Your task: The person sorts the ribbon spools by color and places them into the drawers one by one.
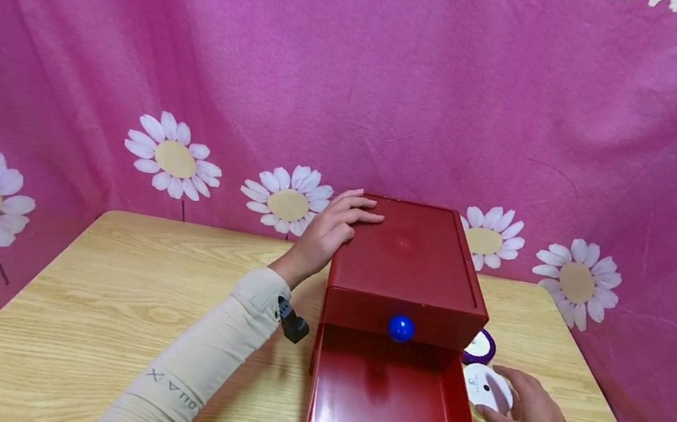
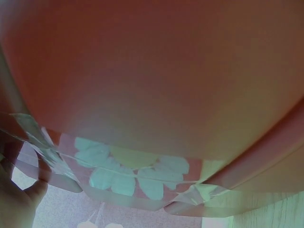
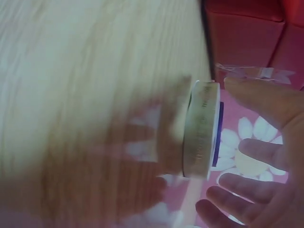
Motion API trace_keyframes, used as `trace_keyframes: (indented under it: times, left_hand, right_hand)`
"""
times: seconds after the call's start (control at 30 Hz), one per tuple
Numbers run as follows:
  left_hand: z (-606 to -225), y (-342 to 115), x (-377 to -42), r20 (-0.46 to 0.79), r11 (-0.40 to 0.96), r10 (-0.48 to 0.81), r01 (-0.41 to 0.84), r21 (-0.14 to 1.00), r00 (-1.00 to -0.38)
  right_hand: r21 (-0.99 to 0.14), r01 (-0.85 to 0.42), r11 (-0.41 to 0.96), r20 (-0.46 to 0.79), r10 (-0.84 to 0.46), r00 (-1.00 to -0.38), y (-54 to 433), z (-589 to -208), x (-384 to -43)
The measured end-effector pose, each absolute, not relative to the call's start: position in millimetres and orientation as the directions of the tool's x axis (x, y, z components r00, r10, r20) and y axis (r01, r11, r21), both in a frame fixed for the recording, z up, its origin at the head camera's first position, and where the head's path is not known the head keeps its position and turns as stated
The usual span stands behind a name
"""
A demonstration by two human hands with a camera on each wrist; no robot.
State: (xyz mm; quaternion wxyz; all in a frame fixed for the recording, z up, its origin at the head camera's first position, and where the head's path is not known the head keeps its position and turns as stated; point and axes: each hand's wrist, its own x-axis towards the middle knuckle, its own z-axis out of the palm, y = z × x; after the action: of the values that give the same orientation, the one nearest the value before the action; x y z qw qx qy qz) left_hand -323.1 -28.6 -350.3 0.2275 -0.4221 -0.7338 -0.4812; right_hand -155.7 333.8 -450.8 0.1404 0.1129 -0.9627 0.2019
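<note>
A red two-drawer box (image 1: 399, 251) with blue knobs stands on the table, its upper drawer in and its lower drawer (image 1: 386, 406) pulled out toward me. My left hand (image 1: 330, 230) rests on the left side of the box top, fingers stretched out; the left wrist view is mostly blurred red plastic with that hand (image 2: 21, 199) in a corner. To the right of the box, a flat ribbon spool with a white face (image 1: 480, 384) and pale ribbon (image 3: 199, 128) lies on the table. Around its right edge my right hand (image 1: 535, 419) spreads thumb and fingers.
A second spool (image 1: 480, 345), with purple ribbon and a white centre, lies behind the first, partly hidden by the box. The light wooden table (image 1: 164, 286) reaches back to a pink curtain (image 1: 361, 73) with daisies.
</note>
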Motion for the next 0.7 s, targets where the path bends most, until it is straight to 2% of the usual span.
trace_keyframes:
  times: [0.23,0.5,0.7]
  left_hand:
    - [-350.7,-28.0,-323.6,0.742,0.180,0.398,0.839,0.513,-0.539]
    - [-351.4,-28.0,-324.0,0.752,0.166,0.398,0.847,0.505,-0.526]
    - [-350.6,-28.4,-322.6,0.742,0.174,0.396,0.838,0.518,-0.541]
  right_hand:
    - [-0.384,-0.247,0.890,0.242,-0.162,-0.957,334.7,-457.0,-159.8]
    - [-0.394,-0.249,0.885,0.233,-0.166,-0.958,332.7,-461.4,-163.0]
    - [-0.396,-0.254,0.882,0.243,-0.166,-0.956,333.2,-462.8,-164.4]
